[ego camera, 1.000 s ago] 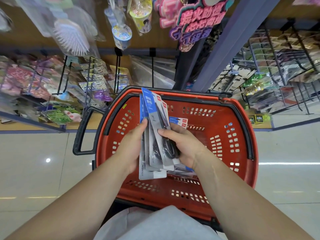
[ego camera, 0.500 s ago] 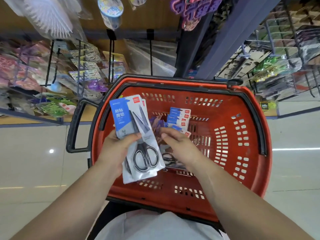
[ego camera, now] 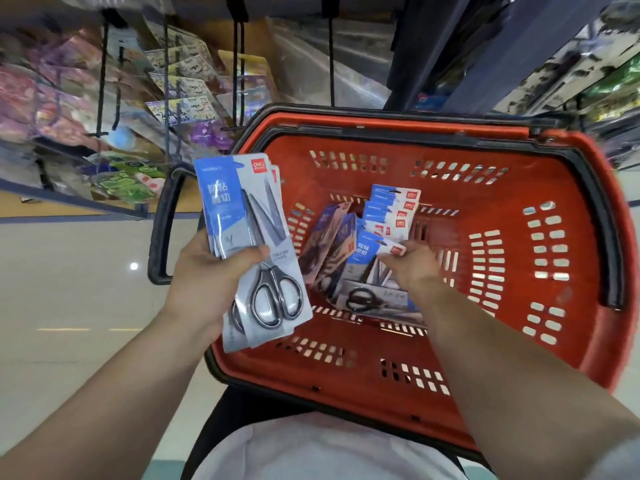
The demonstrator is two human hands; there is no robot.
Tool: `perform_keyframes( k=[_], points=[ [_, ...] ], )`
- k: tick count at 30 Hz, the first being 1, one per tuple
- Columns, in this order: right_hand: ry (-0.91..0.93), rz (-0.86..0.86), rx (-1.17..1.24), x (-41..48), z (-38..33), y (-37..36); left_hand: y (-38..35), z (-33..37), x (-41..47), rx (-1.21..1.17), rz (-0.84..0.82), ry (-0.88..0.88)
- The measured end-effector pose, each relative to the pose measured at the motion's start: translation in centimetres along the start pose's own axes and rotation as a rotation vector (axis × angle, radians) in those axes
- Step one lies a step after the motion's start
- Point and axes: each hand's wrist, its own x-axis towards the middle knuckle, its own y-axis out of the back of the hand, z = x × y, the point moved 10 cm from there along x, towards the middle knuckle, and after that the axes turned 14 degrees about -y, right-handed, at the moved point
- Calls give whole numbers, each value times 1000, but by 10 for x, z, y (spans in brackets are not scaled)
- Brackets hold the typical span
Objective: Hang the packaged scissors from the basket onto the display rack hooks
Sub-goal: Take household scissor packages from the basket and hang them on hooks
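While at basket rim (ego camera: pixel 381 120), left fingers (ego camera: pixel 250 254) round scissors stack (ego camera: pixel 239 202), right fingers (ego camera: pixel 394 260) round pack (ego camera: pixel 363 251).

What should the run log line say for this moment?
stage: gathering packs | left hand: grips stack of packaged scissors | right hand: pinches pack inside red basket | more packs lie in basket

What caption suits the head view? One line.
Left hand holds blue-and-grey carded scissors packs; right hand pinches another pack in the red plastic basket.
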Motion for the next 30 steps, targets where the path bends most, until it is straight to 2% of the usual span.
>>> perform_keyframes(
  k=[3, 6, 11, 14, 16, 23, 28, 30],
  points=[
    [104, -29, 44, -13, -9, 2, -1, -2, 0, 0, -26, 11],
    [167, -70, 212, -33, -20, 22, -4, 3, -1, -25, -35, 13],
    [275, -73, 441, -84, -48, 85, -20, 14, -8, -35, -90, 14],
    [395, -48, 482, -121, -68, 121, -31, 19, -14, -42, -109, 6],
    [426, -115, 553, -143, -78, 130, -40, 20, -17, -37, -136, 16],
    [345, -287, 604, -173, -78, 84, -86, 13, -50, -199, -284, 150],
    [329, -272, 615, -173, -70, 51, -99, 0, -69, -342, -307, 258],
    [365, -252, 585, -174, -73, 39, -105, 2, -74, -321, -383, 242]
  ],
)
